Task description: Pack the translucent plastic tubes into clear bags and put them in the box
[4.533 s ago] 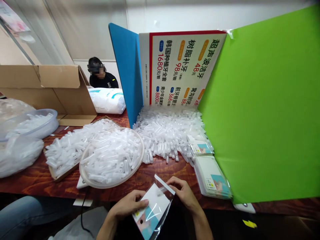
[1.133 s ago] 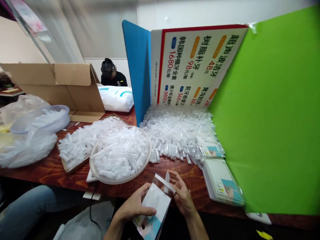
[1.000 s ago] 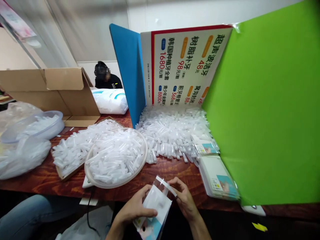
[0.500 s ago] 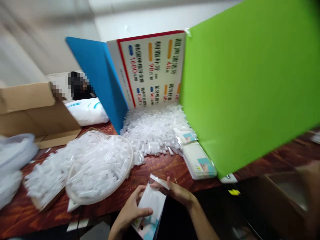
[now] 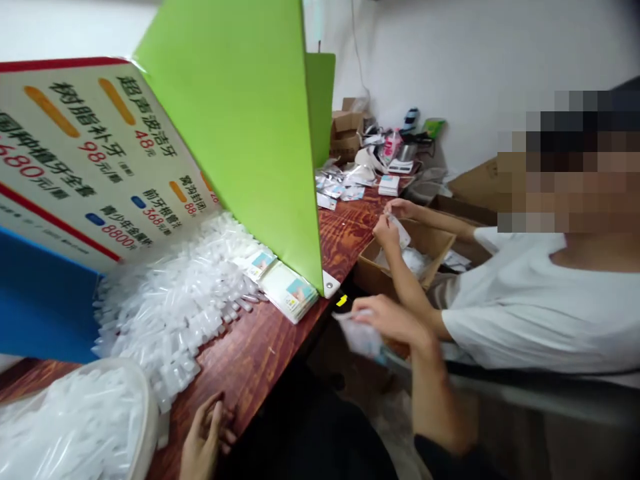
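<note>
Packet-filling was the work at hand, and the filled plastic packet (image 5: 361,335) hung out past the table's near edge, off to the right. Far left, a round tray (image 5: 143,427) of white tubes sat by a loose heap of tubes (image 5: 170,300) under the printed price board (image 5: 90,153). The person's left hand (image 5: 204,443) rested at the edge of the wooden table (image 5: 260,353), fingers loosely spread and holding nothing. A stack of printed cards (image 5: 290,297) lay at the foot of the green divider (image 5: 250,127). Beyond it the right hand (image 5: 393,321) was stretched out, fingers pinched round the blurred packet. Further right a co-worker in a white shirt (image 5: 540,313) sat with both hands over a cardboard box (image 5: 400,257), pinching something small and white.
</note>
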Motion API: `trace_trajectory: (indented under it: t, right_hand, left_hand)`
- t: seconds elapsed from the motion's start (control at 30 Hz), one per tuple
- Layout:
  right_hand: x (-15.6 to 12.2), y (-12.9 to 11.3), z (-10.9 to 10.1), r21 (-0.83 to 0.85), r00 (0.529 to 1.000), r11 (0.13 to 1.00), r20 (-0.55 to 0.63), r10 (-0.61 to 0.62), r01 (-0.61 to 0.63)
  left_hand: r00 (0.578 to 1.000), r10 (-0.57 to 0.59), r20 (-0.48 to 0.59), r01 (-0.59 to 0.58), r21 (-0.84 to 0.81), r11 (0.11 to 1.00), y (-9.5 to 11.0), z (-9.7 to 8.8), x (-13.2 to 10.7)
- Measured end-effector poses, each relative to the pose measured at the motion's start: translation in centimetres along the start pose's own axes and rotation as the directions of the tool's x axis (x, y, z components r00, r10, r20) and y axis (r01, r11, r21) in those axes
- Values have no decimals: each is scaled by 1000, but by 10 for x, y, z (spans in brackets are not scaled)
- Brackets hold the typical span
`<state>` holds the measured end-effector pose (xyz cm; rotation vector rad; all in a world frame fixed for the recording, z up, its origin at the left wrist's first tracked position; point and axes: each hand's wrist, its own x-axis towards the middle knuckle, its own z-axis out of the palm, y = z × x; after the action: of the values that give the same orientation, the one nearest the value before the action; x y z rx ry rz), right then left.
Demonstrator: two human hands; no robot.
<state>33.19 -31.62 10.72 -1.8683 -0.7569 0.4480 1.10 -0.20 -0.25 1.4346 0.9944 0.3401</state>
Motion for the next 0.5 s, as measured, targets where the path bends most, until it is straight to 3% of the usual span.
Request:
trace_trajectory:
  t: [0.07, 0.13, 0.17, 0.2, 0.23, 0.27, 0.3, 0.33, 0.37, 0.4, 0.43, 0.5]
  right_hand:
    - [-5, -1, -30, -47, 959, 998, -283, 19, -33]
    - [-4, -3, -42, -84, 774, 996, -632, -35, -24]
    - [-3, -2, -41, -89, 670, 996, -739, -71, 7]
    - [-3, 1, -39, -77, 597, 996, -797, -92, 51]
    - [-4, 5, -34, -35, 592, 995, -802, -85, 96]
    - [-6, 12, -27, 44, 681, 993, -731, -43, 111]
    - [-11, 20, -20, 137, 807, 988, -590, 22, 74]
    - [-16, 30, -11, 212, 915, 977, -391, 97, -13]
    - [-21, 42, 0, 247, 972, 960, -159, 172, -129]
    - [-27, 53, 12, 237, 970, 940, 64, 235, -244]
    - [-31, 65, 26, 196, 927, 921, 236, 290, -338]
    - [-37, 86, 58, 87, 835, 883, 381, 398, -461]
  left_hand:
    - [1000, -1, 6, 2, -10, 1000, -3, -4, 4]
    - [1000, -1, 12, 1, 8, 1000, -6, -8, 6]
    - [1000, 1, 10, -1, 24, 1000, -7, -10, 6]
    - [1000, 8, 4, -8, 40, 999, -8, -11, 6]
    - [1000, 15, -3, -15, 55, 998, -8, -11, 6]
    - [1000, 25, -12, -24, 72, 997, -9, -11, 5]
    - [999, 38, -27, -35, 96, 995, -9, -10, 3]
    - [998, 50, -45, -44, 129, 991, -8, -8, 2]
    - [996, 61, -68, -49, 175, 983, -8, -5, -1]
    - [993, 71, -94, -48, 229, 972, -6, -2, -3]
    - [990, 77, -118, -41, 285, 958, -4, 0, -5]
    - [985, 82, -150, -21, 372, 928, 1, 6, -10]
